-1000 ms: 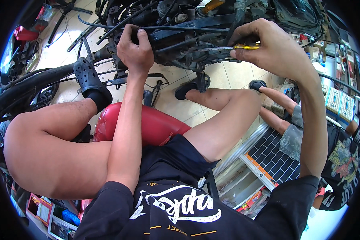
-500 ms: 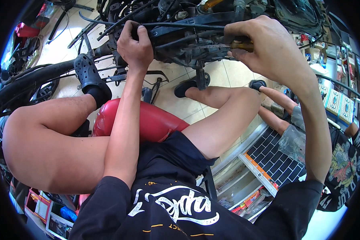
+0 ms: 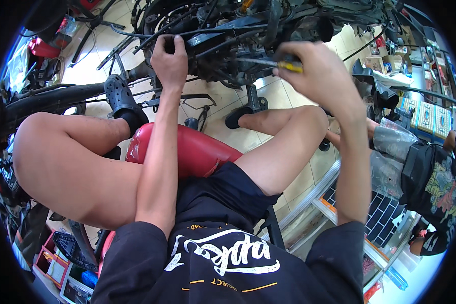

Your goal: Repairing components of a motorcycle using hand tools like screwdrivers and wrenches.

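Across the top of the view stretches a stripped motorcycle (image 3: pixel 210 43), dark and greasy; a red padded seat (image 3: pixel 197 152) sits between the person's thighs. Along the frame runs a thin black cable (image 3: pixel 228 29). Half a second ago the right hand (image 3: pixel 309 71) covered the cable's far end; now, blurred, it shows lower, apart from it, so only the screwdriver seems in its charge. The left hand (image 3: pixel 169 61) stays half curled beside the cable; whether it grips anything cannot be told. Smallest, the yellow-and-black screwdriver (image 3: pixel 292 66) lies within the right hand's curled fingers, handle more exposed than before, shaft pointing left before the engine; tip contact is unclear.
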{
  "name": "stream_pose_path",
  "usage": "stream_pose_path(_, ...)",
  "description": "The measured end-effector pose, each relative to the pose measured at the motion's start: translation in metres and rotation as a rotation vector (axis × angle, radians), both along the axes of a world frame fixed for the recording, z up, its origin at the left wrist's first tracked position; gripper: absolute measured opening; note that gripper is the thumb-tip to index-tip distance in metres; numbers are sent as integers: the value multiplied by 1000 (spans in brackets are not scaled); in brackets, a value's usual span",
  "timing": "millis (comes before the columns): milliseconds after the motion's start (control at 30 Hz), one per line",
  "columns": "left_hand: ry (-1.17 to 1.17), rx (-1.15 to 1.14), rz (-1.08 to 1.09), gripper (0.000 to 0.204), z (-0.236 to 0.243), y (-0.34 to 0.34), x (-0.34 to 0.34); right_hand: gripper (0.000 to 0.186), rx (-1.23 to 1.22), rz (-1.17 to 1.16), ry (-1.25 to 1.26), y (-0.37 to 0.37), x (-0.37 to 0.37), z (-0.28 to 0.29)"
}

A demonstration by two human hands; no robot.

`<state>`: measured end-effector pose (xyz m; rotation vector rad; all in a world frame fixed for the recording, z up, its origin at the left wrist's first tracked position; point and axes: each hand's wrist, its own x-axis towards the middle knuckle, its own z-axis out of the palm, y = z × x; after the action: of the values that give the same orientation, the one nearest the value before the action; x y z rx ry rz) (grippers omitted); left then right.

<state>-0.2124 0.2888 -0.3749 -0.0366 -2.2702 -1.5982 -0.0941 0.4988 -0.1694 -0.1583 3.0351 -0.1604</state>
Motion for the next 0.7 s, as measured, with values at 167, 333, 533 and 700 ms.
stream_pose_path(167, -50, 128, 285, 18, 4, 4, 35, 28, -541, -562, -190, 20, 63, -27)
stream_pose_path(333, -266, 222, 206, 20, -19, -9, 38, 37, -795, -1060, -82, -9, 101, -84)
stream_pose_path(533, -88, -115, 221, 23, -6, -16, 40, 35, -1300, -1361, 195, -95, 119, -201)
stream_pose_path(700, -15, -38, 23, 42, 7, -15, 31, 24, -1309, -1151, 451, -144, 129, -250)
